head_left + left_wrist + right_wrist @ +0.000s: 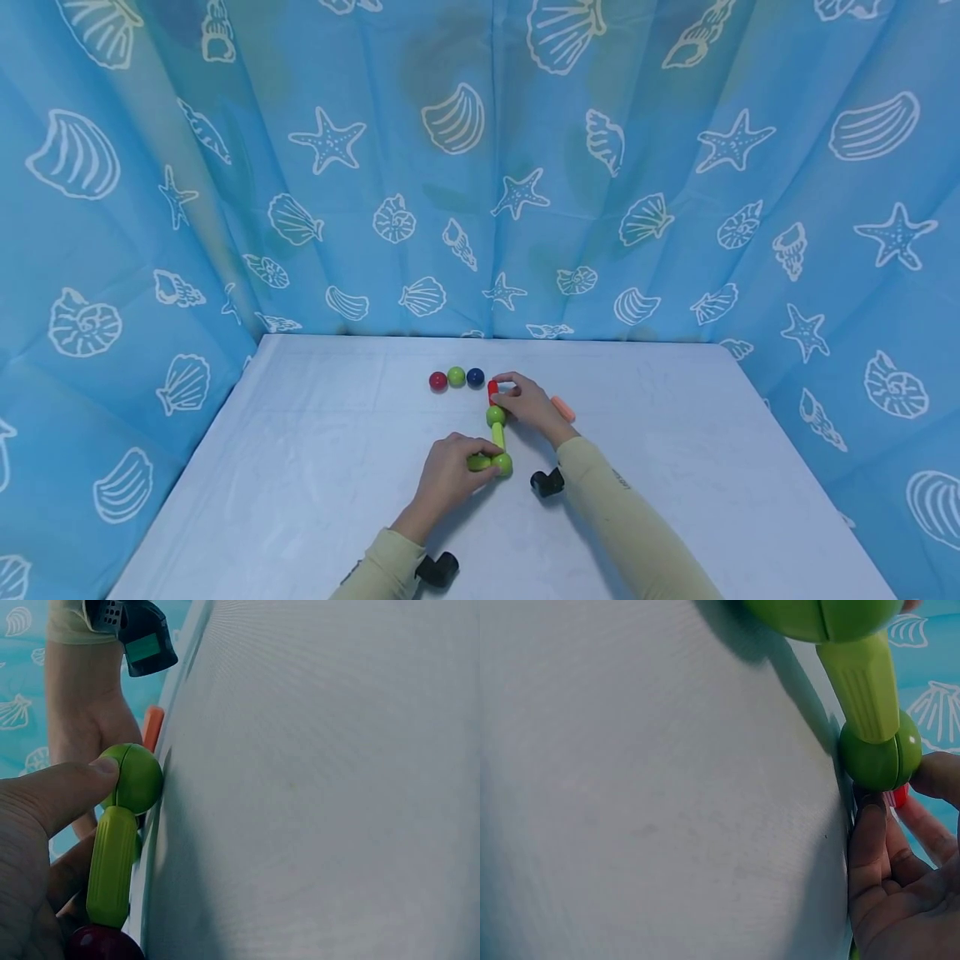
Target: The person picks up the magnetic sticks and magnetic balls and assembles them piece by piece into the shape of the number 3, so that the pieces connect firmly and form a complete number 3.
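A chain of green balls and sticks lies on the white table. My left hand (447, 472) grips its near end, around a green stick (111, 866) and the near green ball (502, 464). The left wrist view shows the thumb on that ball and a dark red ball (103, 943) at the stick's other end. A lighter green stick (498, 435) runs from the near ball to the far green ball (495, 416). Beyond it a red stick (492, 392) points away, pinched by my right hand (527, 404), whose fingers also reach the far ball (880, 757).
A red ball (438, 382), a green ball (456, 377) and a dark blue ball (476, 377) sit in a row left of the red stick. An orange stick (562, 408) lies right of my right hand. Behind the table hangs a blue shell-print curtain (480, 208).
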Demonstrator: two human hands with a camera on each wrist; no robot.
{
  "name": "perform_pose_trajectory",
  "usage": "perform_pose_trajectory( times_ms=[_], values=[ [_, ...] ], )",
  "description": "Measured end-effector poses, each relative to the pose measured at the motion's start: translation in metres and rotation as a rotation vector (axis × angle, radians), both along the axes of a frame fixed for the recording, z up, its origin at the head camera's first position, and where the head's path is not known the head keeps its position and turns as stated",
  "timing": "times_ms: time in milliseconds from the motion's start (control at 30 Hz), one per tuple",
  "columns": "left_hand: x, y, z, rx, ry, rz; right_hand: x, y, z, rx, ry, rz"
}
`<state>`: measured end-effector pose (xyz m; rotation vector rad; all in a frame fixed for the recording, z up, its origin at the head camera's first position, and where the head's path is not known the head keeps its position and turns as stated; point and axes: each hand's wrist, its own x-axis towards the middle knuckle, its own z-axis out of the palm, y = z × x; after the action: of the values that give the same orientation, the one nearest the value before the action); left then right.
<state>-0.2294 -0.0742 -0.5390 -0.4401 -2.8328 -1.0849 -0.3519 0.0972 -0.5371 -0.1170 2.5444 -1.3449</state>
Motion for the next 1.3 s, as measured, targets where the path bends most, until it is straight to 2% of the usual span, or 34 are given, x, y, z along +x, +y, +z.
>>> perform_pose_trajectory(
  times_ms=[367, 600, 1300],
  values=[
    [-0.0004, 0.0003, -0.0033, 0.007, 0.022, -0.002, 0.0018, 0.0014, -0.0025, -0.008, 0.013, -0.005],
    [0.0001, 0.0005, -0.0035, 0.008, 0.007, -0.001, 0.0038, 0.0025, -0.0038, 0.003, 0.019, -0.001],
    [-0.0013, -0.0007, -0.0038, 0.013, 0.043, -0.007, 0.0034, 0.0019, 0.0023, 0.033, 0.069, -0.015]
  ],
)
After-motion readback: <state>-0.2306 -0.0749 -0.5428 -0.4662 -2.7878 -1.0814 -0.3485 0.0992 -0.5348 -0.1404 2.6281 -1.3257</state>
